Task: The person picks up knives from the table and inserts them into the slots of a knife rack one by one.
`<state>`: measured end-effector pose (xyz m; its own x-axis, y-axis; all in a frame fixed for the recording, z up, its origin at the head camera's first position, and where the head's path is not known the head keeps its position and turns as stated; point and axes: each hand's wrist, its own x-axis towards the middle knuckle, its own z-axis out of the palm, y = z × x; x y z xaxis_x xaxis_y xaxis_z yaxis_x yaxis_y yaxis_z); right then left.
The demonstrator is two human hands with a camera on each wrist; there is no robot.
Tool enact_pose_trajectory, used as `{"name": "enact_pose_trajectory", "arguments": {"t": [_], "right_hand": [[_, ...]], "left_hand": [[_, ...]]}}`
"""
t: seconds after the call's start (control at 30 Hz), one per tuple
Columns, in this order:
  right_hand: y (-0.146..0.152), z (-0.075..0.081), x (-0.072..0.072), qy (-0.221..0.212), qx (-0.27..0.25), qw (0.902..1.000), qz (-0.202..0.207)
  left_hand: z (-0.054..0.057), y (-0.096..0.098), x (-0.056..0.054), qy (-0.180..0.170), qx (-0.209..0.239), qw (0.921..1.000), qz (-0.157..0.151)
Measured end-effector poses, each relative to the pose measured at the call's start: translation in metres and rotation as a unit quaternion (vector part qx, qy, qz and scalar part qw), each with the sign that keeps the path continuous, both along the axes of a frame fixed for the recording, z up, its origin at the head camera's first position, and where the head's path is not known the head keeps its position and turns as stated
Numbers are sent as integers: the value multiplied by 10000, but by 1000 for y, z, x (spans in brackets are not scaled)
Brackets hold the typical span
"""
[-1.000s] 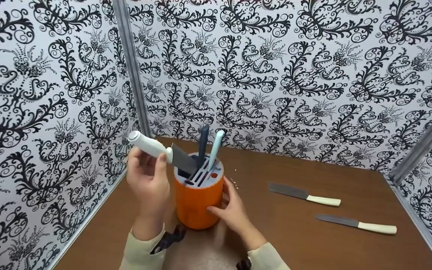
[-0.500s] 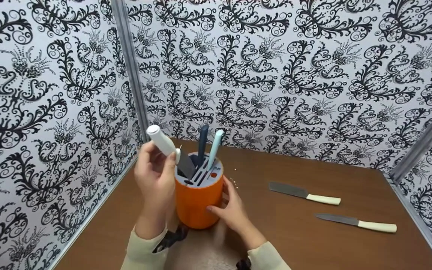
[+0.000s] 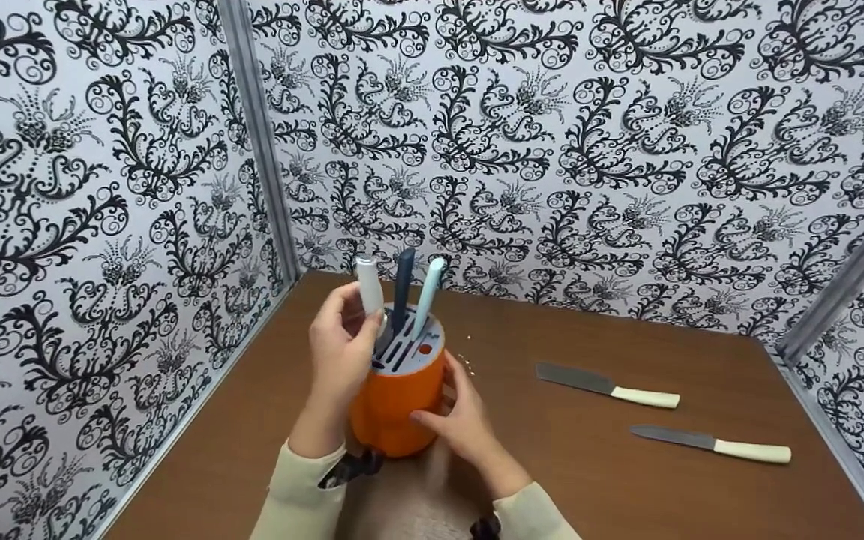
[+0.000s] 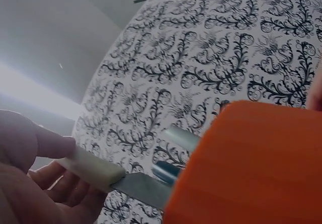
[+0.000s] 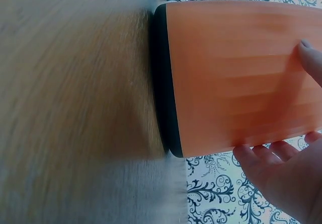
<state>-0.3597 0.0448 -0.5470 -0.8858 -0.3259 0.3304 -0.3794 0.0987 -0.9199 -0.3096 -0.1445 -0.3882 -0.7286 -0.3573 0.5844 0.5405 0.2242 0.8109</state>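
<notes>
My left hand (image 3: 338,352) pinches the white handle (image 3: 370,285) of a knife between thumb and fingers, over the left side of an orange knife block (image 3: 398,409). In the left wrist view, part of the blade (image 4: 146,190) shows between handle and block; its tip is hidden by the block. The handle stands nearly upright. My right hand (image 3: 469,424) grips the block's right side, thumb in front and fingers round the back. The block stands upright on its black base (image 5: 165,83). A dark blue handle (image 3: 403,277) and a light blue handle (image 3: 427,296) stick up from its slotted grey top.
On the brown table (image 3: 552,480) to the right lie two cream-handled knives, a broad-bladed one (image 3: 586,379) and a narrower one (image 3: 691,439). Small pale specks (image 3: 468,364) lie behind the right hand. Patterned walls (image 3: 522,150) close off the back and sides.
My left hand has moved right and tilted the knife from a slant to nearly upright, its blade now lower at the block's top. My right hand has stayed on the block.
</notes>
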Motion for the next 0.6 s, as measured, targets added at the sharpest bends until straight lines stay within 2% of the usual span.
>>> {"name": "enact_pose_trajectory", "arguments": {"t": [0.1,0.23,0.4,0.6], "right_hand": [[0,1,1,-27,24,10000,8],[1,0,0,38,88,9999,-31],[0,0,-1,91,87,9999,-60],[1,0,1,45,66,10000,7]], "left_hand": [[-9,-3,-10,-406,-297,9987,14],[-16,-6,-18,-721,-753,9945,88],[-18,-8,-18,-929,-1115,9894,47],[-18,-10,-16,-1142,-1092,9874,54]]}}
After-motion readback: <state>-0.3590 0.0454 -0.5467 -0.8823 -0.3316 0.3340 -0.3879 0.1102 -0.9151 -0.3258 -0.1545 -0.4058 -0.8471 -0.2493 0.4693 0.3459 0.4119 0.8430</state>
